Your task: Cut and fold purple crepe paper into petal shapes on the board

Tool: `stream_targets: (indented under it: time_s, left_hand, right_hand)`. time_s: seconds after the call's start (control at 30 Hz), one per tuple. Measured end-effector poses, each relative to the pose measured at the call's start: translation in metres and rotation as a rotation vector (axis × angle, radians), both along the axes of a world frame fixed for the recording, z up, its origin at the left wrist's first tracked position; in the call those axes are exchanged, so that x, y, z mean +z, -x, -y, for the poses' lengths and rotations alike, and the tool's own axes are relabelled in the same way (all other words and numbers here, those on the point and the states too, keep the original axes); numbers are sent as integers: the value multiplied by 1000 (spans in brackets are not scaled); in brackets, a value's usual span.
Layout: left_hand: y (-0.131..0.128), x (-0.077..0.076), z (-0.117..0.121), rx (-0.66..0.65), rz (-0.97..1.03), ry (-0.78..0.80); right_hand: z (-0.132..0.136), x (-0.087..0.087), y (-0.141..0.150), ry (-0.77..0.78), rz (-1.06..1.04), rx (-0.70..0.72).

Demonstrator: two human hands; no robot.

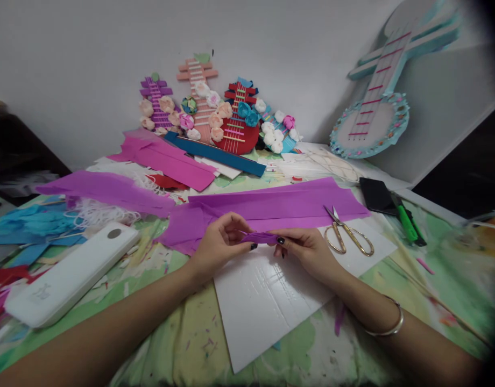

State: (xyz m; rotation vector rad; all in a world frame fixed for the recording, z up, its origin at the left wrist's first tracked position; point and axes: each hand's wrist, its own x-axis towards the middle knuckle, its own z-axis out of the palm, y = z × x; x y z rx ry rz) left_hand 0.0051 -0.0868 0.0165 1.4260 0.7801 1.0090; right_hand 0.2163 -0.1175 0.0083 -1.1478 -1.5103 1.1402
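Between both hands, above a white board (267, 301), a small folded strip of purple crepe paper (260, 237) is pinched. My left hand (222, 240) closes thumb and fingers on its left end. At the strip's right end, my right hand (308, 248) grips it between thumb and fingers. Right behind the hands lies a long purple paper sheet (271, 202), its left part crumpled. Gold-handled scissors (344, 231) rest to the right of my right hand, blades slightly apart and pointing away, over the board and the purple sheet.
Decorated paper instruments, one a red lute (237, 131), lean on the wall. A larger pale blue one (372, 118) stands right. Left are a white oblong device (72, 274), blue paper (33, 223) and white yarn (106, 212). A green cutter (407, 220) lies beside a black phone-like slab (376, 196).
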Motion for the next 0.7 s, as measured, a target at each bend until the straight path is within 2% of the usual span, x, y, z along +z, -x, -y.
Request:
stream_targets:
  time_s: [0.1,0.23,0.37,0.57,0.7]
  left_hand:
    - [0,0,2,-49,-41,-89]
    - [-1,2,5,61,-222,-264]
    - [-1,4,3,118,-276,-394]
    - [-1,3,6,74,-334,-462]
    - [-3,1,9,62,-372,-483]
  right_hand:
    - [2,0,1,-37,56,22]
    - [5,3,2,-88,112,55]
    - [6,4,2,-99,120,57]
    - [8,3,5,-103,152,42]
    - [8,1,8,-169,216,63]
